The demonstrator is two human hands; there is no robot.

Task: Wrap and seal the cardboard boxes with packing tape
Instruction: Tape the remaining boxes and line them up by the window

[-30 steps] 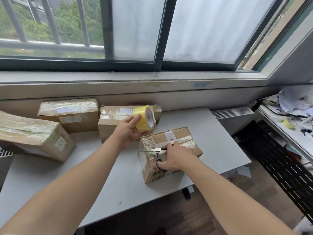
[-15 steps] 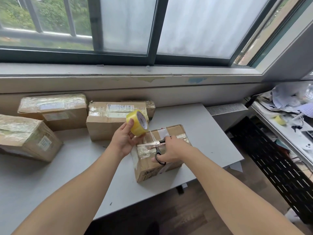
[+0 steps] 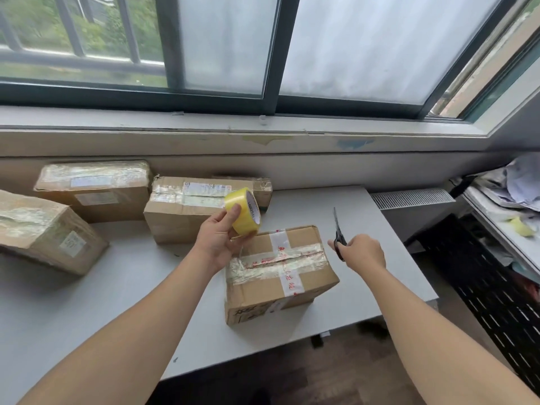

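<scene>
Yellow packing tape roll [image 3: 244, 213] is held in your left hand [image 3: 217, 241], thumb and fingers curled round its rim, at 11 o'clock of the taped cardboard box [image 3: 280, 276] on the grey table [image 3: 117, 302]. Your right hand [image 3: 362, 252], at the box's 2 o'clock, grips scissors [image 3: 339, 229], blades together and pointing to 12. More taped boxes [image 3: 181, 220] sit from 9 to 11 o'clock.

Yellow tape roll [image 3: 244, 213], brown boxes [image 3: 280, 273], grey table [image 3: 87, 302].
</scene>
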